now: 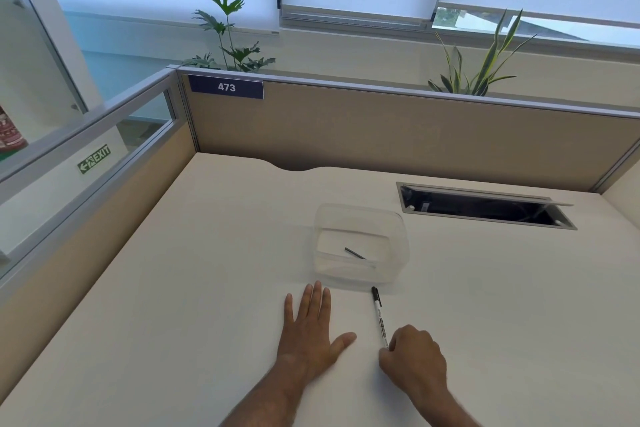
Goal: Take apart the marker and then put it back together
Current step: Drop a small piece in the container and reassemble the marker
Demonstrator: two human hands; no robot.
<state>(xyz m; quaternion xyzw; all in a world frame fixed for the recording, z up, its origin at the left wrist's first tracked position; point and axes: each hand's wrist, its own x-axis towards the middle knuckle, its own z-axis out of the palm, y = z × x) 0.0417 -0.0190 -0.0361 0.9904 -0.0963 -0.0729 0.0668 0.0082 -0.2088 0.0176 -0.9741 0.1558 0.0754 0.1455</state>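
Note:
A slim white marker with a black cap lies on the cream desk, cap pointing away from me. My right hand is curled around its near end, fingers pinching the barrel against the desk. My left hand rests flat on the desk, palm down with fingers spread, a short way left of the marker and holding nothing. Just beyond the marker's cap stands a clear plastic container; a thin dark rod lies on its bottom.
A recessed cable tray with its lid raised is set into the desk at the back right. Beige partition walls close the desk at the back and left. Plants stand behind the partition.

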